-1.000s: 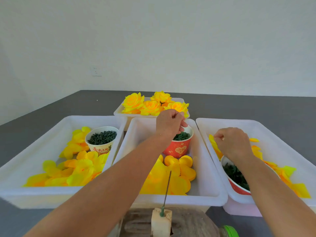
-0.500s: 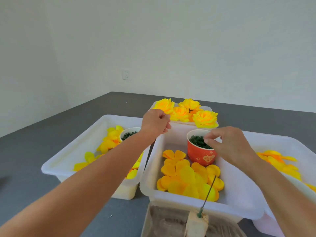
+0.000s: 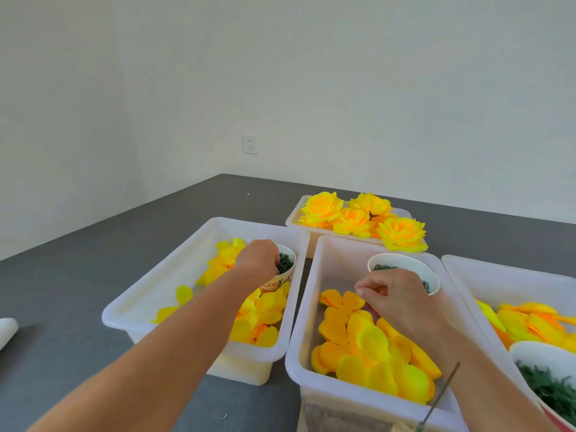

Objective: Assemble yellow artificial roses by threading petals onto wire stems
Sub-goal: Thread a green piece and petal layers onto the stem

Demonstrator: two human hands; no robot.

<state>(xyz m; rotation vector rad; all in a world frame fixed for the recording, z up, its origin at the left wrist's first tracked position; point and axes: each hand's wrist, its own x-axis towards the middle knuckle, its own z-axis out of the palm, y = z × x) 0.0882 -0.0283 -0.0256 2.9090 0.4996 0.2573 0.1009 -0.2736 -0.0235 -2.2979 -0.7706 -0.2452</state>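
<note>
While left hand (image 3: 257,260) fingers dip into cup (image 3: 282,275), petals (image 3: 343,302) just below right fingers (image 3: 363,289).

Left hand (image 3: 257,260) fingertips hidden — perhaps inside cup (image 3: 288,269).

Bright, even daylight, soft and diffuse; source not visible. The white wall (image 3: 343,88) reads slightly grey-green, no hot spots. Shadows are faint: a soft one under the left bin (image 3: 174,294) on the dark bench (image 3: 62,291), and a dim patch at far left. Mild sheen on bin rims, no harsh glare. Yellow petals (image 3: 371,347) are oversaturated, detail partly washed out. Slight motion blur on both hands (image 3: 396,297). Wide-angle bending shows at the edges; bench line curves. Bottom right corner is soft.
</note>
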